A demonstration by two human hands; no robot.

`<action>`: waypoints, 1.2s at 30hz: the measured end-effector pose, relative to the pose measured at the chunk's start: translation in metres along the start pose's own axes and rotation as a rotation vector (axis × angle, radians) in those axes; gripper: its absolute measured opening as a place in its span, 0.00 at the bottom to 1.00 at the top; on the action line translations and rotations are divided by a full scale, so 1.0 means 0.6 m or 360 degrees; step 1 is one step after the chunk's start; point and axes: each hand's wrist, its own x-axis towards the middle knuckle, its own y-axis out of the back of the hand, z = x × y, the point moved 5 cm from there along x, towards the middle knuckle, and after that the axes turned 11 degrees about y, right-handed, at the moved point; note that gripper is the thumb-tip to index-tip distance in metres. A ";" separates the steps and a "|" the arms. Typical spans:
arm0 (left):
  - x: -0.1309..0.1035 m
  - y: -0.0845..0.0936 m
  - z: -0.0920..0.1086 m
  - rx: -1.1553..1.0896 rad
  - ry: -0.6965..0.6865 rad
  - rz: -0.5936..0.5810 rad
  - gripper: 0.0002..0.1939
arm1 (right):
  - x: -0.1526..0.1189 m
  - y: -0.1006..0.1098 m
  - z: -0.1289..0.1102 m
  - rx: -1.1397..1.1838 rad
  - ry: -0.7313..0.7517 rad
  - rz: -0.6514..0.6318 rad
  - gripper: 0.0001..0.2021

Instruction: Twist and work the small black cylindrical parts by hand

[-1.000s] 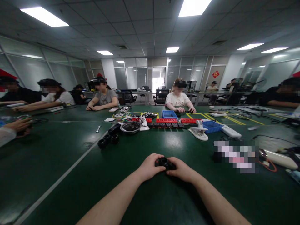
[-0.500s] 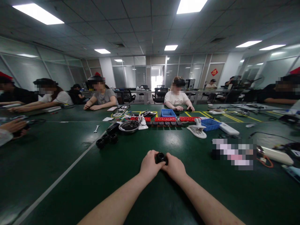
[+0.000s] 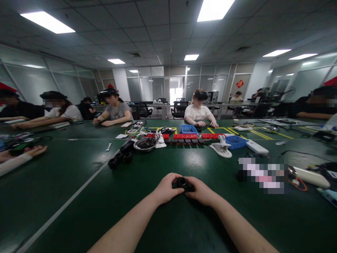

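Note:
Between my two hands is a small black round part with a hole in its top [image 3: 182, 182], low over or on the green table. My left hand [image 3: 170, 189] grips it from the left, thumb along the near side. My right hand [image 3: 201, 190] closes on its right side, thumb at the near edge. The fingers hide much of the part's lower body. Several similar black round pieces [image 3: 119, 160] stand together further off to the left, beside a metal bowl [image 3: 144, 144] with dark contents.
A wrench [image 3: 108, 147] lies at the left. Beyond my hands are a white clamp-like stand [image 3: 221, 149], red power strips [image 3: 185, 136] and blue bins [image 3: 236, 142] [image 3: 189, 129]. A co-worker's hand [image 3: 35, 151] is at far left. Co-workers sit around the table.
My hands and the black part have come slightly nearer, and my thumbs have parted along its near side. At far left the co-worker's hand has moved and opened out.

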 end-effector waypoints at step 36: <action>0.003 0.011 0.004 0.0014 -0.0125 -0.0020 0.22 | 0.004 0.008 0.004 0.0137 -0.0141 -0.0124 0.18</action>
